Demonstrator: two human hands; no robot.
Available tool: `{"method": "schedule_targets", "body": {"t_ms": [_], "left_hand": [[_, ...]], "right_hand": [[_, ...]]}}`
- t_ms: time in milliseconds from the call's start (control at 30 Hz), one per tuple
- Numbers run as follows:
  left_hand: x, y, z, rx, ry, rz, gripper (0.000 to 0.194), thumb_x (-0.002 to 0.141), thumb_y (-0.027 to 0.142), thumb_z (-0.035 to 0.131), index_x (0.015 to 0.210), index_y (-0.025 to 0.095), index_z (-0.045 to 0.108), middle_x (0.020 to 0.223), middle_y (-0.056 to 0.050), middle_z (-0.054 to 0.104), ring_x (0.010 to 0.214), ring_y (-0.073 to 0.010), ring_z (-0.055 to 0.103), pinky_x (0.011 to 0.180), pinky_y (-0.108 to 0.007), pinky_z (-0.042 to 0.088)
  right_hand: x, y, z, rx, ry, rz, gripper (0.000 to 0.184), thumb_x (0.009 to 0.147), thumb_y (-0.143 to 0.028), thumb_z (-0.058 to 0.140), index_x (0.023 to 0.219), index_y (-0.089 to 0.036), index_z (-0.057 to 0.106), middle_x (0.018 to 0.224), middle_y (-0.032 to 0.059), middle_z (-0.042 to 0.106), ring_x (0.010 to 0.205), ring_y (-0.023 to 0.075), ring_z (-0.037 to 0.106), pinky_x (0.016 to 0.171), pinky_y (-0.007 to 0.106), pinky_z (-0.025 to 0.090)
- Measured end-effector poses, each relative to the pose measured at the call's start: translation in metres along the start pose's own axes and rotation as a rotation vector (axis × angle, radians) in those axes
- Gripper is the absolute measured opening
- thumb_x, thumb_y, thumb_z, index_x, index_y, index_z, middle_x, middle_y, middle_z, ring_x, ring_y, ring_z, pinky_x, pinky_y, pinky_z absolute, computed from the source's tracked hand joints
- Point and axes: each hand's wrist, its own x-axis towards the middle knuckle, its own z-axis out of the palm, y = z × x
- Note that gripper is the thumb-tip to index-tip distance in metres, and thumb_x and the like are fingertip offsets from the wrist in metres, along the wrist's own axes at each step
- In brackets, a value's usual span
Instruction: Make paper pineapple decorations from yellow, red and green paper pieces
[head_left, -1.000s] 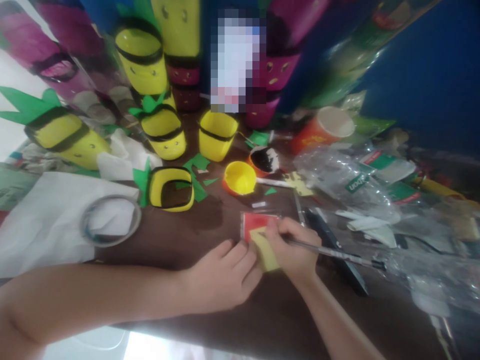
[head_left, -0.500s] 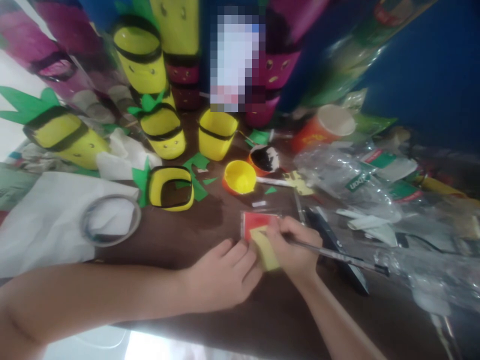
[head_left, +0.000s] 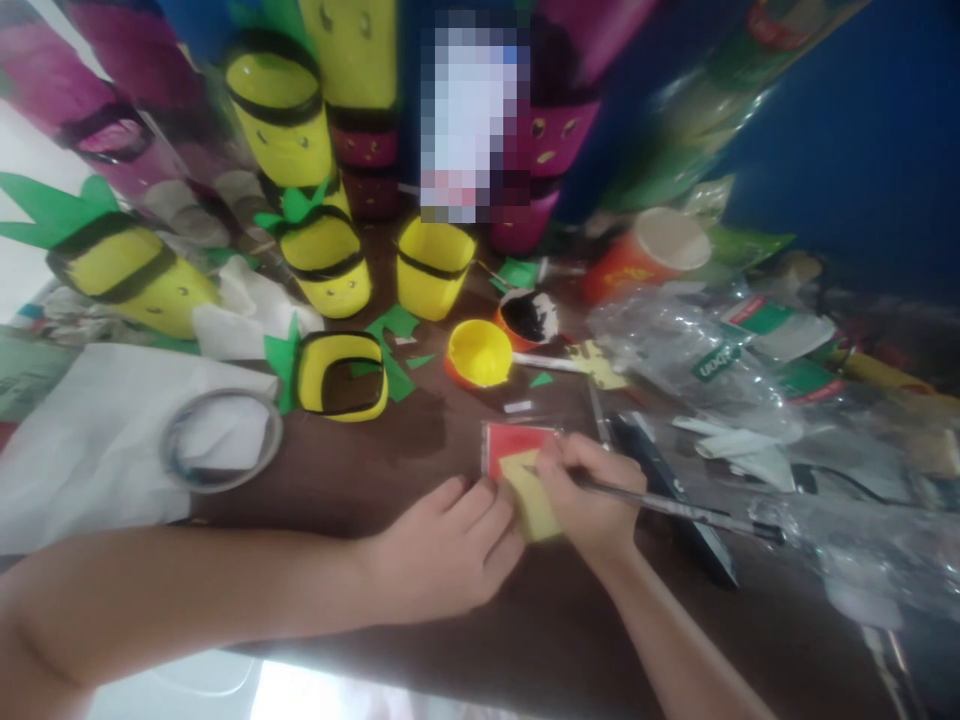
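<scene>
My left hand (head_left: 450, 555) rests on the brown table (head_left: 360, 480), its fingers curled and pressing the edge of a small yellow paper piece (head_left: 531, 498). That piece lies over a red card (head_left: 517, 442). My right hand (head_left: 589, 495) is closed around a thin dark pen or brush (head_left: 675, 508), with the tip touching the yellow piece. The shaft points away to the right.
Yellow painted containers with black bands (head_left: 326, 260) and magenta ones (head_left: 555, 140) stand at the back. A yellow paint cup (head_left: 478, 352), a black paint cup (head_left: 528, 318), green paper scraps (head_left: 397, 330), a tape roll (head_left: 221, 440) on white paper, an orange cup (head_left: 649, 255) and crumpled clear plastic (head_left: 712, 370) surround my hands.
Almost nothing differs; my right hand and the pen have shifted very slightly over the yellow piece, and my left hand stays put.
</scene>
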Motion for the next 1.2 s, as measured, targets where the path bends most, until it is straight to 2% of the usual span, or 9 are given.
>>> {"method": "schedule_targets", "body": {"t_ms": [233, 667, 1200], "left_hand": [[0.0006, 0.0002, -0.0006, -0.005, -0.021, 0.005, 0.028, 0.086, 0.026, 0.041, 0.107, 0.012, 0.052, 0.112, -0.014, 0.056, 0.092, -0.0207, 0.053, 0.079, -0.034, 0.040], [0.0009, 0.0007, -0.0005, -0.003, 0.014, -0.003, 0.027, 0.085, 0.025, 0.042, 0.105, 0.011, 0.054, 0.110, -0.014, 0.057, 0.090, -0.0210, 0.053, 0.078, -0.034, 0.041], [0.0013, -0.0001, -0.0008, 0.000, 0.004, 0.001, 0.028, 0.085, 0.027, 0.043, 0.105, 0.011, 0.054, 0.111, -0.014, 0.056, 0.090, -0.0213, 0.053, 0.077, -0.033, 0.041]], "right_hand": [[0.0002, -0.0007, -0.0015, -0.023, -0.020, 0.007, 0.038, 0.072, -0.014, 0.053, 0.041, -0.018, 0.031, 0.041, -0.0070, 0.029, 0.037, 0.0049, 0.028, 0.038, 0.019, 0.027], [-0.0010, 0.0016, 0.0000, 0.022, -0.036, 0.001, 0.037, 0.071, -0.013, 0.055, 0.042, -0.017, 0.033, 0.040, -0.0078, 0.030, 0.037, 0.0038, 0.028, 0.037, 0.017, 0.026], [0.0011, 0.0007, 0.0010, -0.031, 0.004, 0.093, 0.038, 0.074, -0.020, 0.056, 0.042, -0.017, 0.035, 0.040, -0.0069, 0.033, 0.039, 0.0051, 0.032, 0.038, 0.017, 0.028]]}}
